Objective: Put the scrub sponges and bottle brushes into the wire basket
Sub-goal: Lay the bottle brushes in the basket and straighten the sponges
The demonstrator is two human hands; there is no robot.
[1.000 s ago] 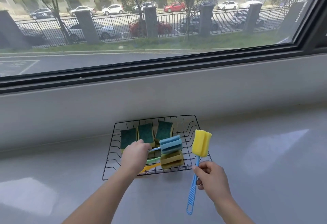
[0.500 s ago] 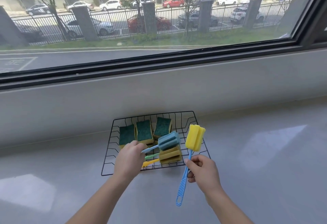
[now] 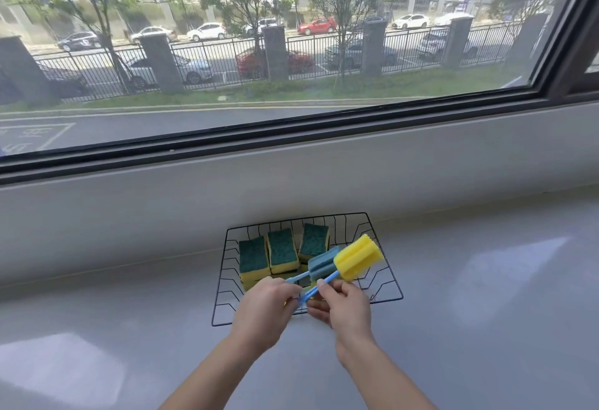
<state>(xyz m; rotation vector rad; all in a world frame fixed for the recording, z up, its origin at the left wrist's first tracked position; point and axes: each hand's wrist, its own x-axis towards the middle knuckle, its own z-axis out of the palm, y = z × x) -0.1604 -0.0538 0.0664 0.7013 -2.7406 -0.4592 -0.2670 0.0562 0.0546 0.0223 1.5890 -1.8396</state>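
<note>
A black wire basket (image 3: 387, 283) stands on the grey sill against the wall. Three green-and-yellow scrub sponges (image 3: 282, 254) lean in a row at its back. My left hand (image 3: 264, 309) grips the handle of a bottle brush with a blue foam head (image 3: 321, 263), held over the basket. My right hand (image 3: 345, 307) grips the blue handle of a brush with a yellow foam head (image 3: 358, 257), tilted up and right above the basket's right half. The two handles cross between my hands. What lies in the basket under my hands is mostly hidden.
The grey sill (image 3: 470, 312) stretches wide on both sides of the basket. A low grey wall (image 3: 291, 176) rises right behind it, with a large window (image 3: 291, 36) above, looking onto a street with parked cars.
My right hand has swung the yellow-headed brush left and over the basket, laying it flatter. Both hands have come together and the handles now cross. The camera has tilted up.
</note>
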